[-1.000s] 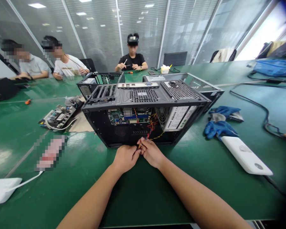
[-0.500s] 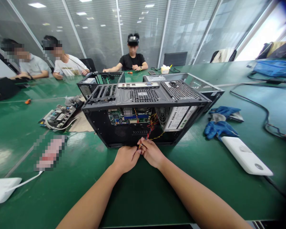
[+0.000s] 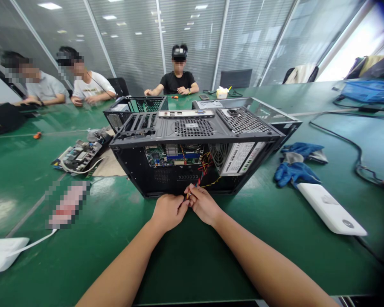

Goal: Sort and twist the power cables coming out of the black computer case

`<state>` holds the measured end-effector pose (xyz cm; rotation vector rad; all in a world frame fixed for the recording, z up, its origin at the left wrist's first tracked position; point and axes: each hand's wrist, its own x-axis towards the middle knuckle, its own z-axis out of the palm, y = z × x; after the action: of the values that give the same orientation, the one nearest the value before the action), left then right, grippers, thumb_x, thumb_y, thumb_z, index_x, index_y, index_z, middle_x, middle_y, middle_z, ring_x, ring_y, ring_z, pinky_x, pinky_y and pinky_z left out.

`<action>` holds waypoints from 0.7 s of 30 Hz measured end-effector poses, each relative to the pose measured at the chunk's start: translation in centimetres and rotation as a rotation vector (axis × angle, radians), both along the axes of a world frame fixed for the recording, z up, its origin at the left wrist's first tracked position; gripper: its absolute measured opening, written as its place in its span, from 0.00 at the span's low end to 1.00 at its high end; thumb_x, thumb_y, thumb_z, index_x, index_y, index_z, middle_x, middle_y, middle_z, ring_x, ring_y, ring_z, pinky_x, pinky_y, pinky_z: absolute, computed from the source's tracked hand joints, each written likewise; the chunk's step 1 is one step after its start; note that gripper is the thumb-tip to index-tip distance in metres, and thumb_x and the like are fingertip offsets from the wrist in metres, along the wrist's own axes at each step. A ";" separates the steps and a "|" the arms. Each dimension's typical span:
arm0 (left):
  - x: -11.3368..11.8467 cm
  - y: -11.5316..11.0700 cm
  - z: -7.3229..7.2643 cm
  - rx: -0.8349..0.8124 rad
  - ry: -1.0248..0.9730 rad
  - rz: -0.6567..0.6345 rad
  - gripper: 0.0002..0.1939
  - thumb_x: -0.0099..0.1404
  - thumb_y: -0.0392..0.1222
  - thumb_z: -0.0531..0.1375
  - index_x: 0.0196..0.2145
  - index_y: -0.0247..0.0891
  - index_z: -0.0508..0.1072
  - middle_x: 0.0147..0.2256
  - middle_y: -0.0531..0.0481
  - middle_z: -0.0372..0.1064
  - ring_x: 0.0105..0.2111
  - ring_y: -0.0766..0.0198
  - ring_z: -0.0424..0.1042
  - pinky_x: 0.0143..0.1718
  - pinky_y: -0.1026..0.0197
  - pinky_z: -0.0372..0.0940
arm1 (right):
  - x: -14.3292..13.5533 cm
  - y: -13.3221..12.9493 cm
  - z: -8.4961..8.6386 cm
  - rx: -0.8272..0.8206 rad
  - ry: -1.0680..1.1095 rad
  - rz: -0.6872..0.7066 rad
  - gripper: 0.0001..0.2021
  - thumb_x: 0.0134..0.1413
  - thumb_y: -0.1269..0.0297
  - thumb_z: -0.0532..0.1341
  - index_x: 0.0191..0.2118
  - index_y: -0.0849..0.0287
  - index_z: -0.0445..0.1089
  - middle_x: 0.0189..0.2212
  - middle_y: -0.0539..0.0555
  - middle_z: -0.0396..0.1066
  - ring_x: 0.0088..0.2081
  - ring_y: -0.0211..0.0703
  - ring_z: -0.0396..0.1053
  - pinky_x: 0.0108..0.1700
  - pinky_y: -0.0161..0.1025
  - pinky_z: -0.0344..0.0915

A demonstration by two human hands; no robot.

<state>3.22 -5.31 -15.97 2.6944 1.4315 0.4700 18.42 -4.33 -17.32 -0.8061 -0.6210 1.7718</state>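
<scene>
An open black computer case [image 3: 166, 183] lies in front of me with its rear panel facing up. Inside are a green motherboard [image 3: 156, 157] and a power supply [image 3: 240, 160] with a white label. Coloured power cables [image 3: 204, 168] run from the power supply down to the case's near edge. There my left hand [image 3: 169, 212] and my right hand [image 3: 205, 204] meet, both closed on the cable bundle. My fingers hide most of the cable ends.
Blue work gloves [image 3: 296, 170] and a white power bank [image 3: 331, 209] lie to the right. A loose circuit board [image 3: 80, 155] rests at left, near a blurred pink item [image 3: 68, 204] on a white cable. More case parts [image 3: 265, 111] stand behind. Several people sit across the green table [image 3: 115, 238].
My hands keep the same grip on the cables, with hardly any movement. Across the table, the person in black has drawn one hand inward slightly.
</scene>
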 end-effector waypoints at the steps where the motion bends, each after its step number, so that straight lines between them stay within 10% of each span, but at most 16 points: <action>1: 0.0 0.0 0.0 -0.007 -0.004 -0.002 0.18 0.70 0.46 0.48 0.27 0.37 0.69 0.23 0.49 0.68 0.24 0.63 0.67 0.29 0.62 0.56 | 0.0 0.0 0.0 -0.001 0.000 0.000 0.17 0.44 0.49 0.69 0.27 0.59 0.72 0.15 0.43 0.52 0.20 0.31 0.51 0.27 0.34 0.54; 21: 0.0 0.0 0.4 -0.070 -0.036 -0.030 0.18 0.71 0.45 0.47 0.27 0.37 0.69 0.25 0.49 0.70 0.25 0.63 0.68 0.28 0.62 0.55 | 0.0 0.0 0.0 0.008 -0.018 0.000 0.17 0.45 0.48 0.68 0.27 0.59 0.72 0.14 0.42 0.50 0.20 0.32 0.50 0.28 0.35 0.54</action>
<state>3.25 -5.35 -15.57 2.6353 1.3698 0.4551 18.43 -4.34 -17.30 -0.8176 -0.6394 1.7630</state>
